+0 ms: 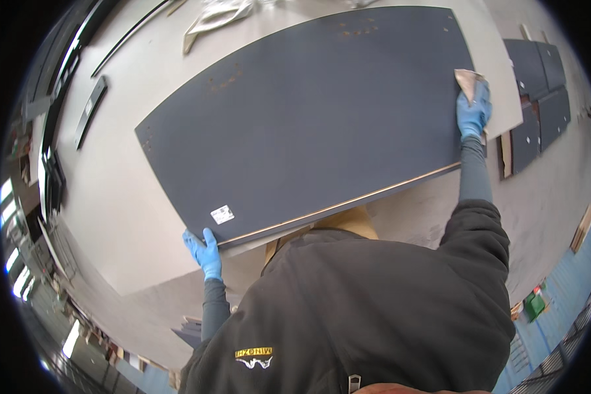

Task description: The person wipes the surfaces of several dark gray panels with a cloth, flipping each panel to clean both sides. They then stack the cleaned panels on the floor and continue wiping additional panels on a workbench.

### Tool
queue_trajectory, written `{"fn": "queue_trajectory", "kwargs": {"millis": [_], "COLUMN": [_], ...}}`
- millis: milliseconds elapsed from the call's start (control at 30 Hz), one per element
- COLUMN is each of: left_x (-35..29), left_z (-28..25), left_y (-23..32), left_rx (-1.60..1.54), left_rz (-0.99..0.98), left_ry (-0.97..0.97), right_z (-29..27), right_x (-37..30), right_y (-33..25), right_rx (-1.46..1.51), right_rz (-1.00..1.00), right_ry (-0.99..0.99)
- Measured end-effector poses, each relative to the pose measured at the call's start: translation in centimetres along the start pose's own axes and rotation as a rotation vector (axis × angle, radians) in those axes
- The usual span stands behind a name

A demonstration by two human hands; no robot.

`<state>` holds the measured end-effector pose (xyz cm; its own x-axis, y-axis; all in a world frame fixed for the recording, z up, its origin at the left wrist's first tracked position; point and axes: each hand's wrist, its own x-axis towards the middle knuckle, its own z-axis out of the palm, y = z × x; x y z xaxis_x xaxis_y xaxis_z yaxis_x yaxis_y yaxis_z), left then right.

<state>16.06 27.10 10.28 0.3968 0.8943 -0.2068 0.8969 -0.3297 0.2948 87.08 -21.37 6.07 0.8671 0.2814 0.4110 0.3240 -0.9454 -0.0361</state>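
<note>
A large dark grey panel (308, 111) lies flat in front of me, with several small holes near its far corners and left edge. Its near edge shows a light wood-coloured strip. At the near left corner my left hand (207, 254), in a blue glove, grips the panel's edge, thumb near a white label (222, 215). My right hand (474, 113), also gloved in blue, is at the right edge. It is closed on a beige cloth (467, 81), which rests by the panel's rim. Part of the right hand's fingers is hidden behind the cloth.
Under the panel is a pale table board (111, 217). Dark narrow strips (90, 111) lie to the left. Several dark panels (538, 98) stand at the right. White crumpled wrapping (220, 14) lies at the far side. A green container (536, 306) is at the lower right.
</note>
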Motion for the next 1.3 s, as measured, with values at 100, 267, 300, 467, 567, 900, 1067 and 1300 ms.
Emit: {"fn": "queue_trajectory", "kwargs": {"millis": [100,267,300,467,567,900,1067,1300], "left_x": [0.0,0.1,0.1,-0.3,-0.9,-6.0,-14.8,-21.1], "left_z": [-0.3,-0.4,-0.4,-0.8,-0.8,-12.0,-14.6,-6.4], "left_y": [0.4,1.0,1.0,0.3,-0.6,-11.4,-22.5,-21.9], "left_rx": [0.009,0.032,-0.005,-0.031,-0.142,-0.498,0.047,0.496], "left_rz": [-0.084,-0.089,-0.083,-0.060,-0.053,-0.260,-0.465,-0.840], "left_ry": [-0.034,-0.027,-0.025,-0.059,-0.099,0.452,0.714,-0.230], "right_z": [1.0,0.9,0.6,-3.1,-6.8,-25.3,-35.8,-35.8], "right_x": [-0.3,-1.3,-2.0,-7.3,-13.4,-44.1,-48.1,-39.0], "right_y": [0.4,-9.8,-13.6,-38.9,-56.2,-81.6,-81.0,-79.6], "right_rx": [0.069,-0.002,-0.015,0.215,0.552,1.187,1.518,1.731], "right_rz": [-0.060,-0.067,-0.103,-0.300,-0.360,-0.638,-0.080,-0.031], "right_ry": [0.074,0.011,0.044,-0.015,-0.164,-1.733,-2.414,-1.849]}}
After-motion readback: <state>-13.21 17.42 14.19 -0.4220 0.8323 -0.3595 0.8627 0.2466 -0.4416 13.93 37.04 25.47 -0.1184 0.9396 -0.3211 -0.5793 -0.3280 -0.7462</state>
